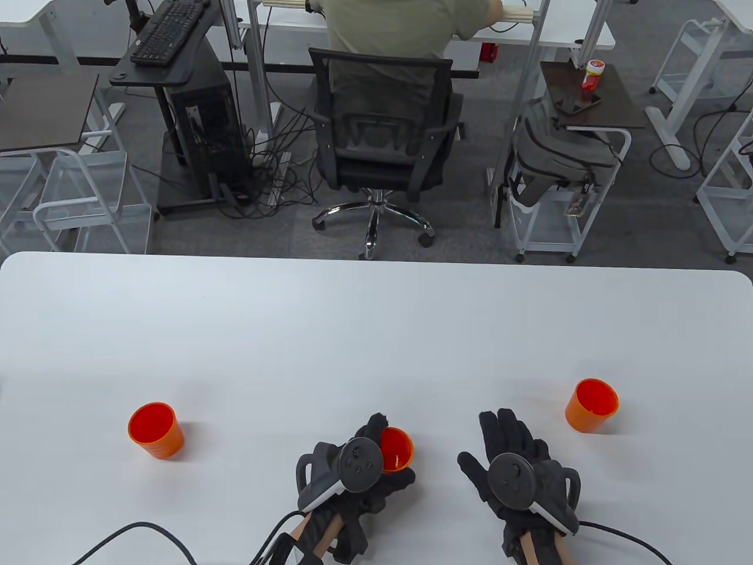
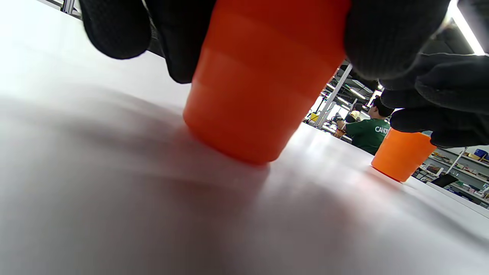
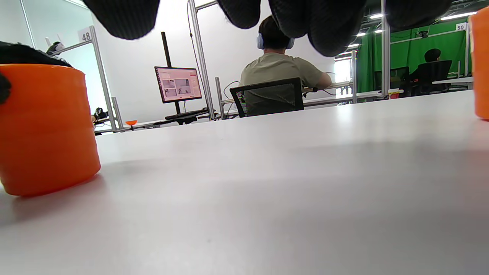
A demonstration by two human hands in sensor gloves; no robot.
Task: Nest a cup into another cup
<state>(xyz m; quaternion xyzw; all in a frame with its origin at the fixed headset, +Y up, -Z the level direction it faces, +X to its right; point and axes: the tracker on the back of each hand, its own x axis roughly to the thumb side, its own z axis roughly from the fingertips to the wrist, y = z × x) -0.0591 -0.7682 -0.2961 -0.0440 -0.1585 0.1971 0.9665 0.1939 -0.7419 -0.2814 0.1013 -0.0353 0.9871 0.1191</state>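
Three orange cups stand upright on the white table [image 1: 376,329]. My left hand [image 1: 385,454] grips the middle cup [image 1: 397,445] around its side; in the left wrist view that cup [image 2: 259,88] rests its base on the table between my gloved fingers [image 2: 386,34]. The left cup [image 1: 154,431] stands alone, far to the left. The right cup [image 1: 591,405] stands right of and beyond my right hand [image 1: 488,442], which lies open and empty, palm down, on the table. The right wrist view shows the middle cup [image 3: 44,130] at left and the right cup [image 3: 481,65] at the right edge.
The table's far edge [image 1: 376,259] faces an office area with a seated person on a black chair [image 1: 382,135]. Glove cables [image 1: 135,532] trail off the near edge. The right cup also shows in the left wrist view [image 2: 403,152].
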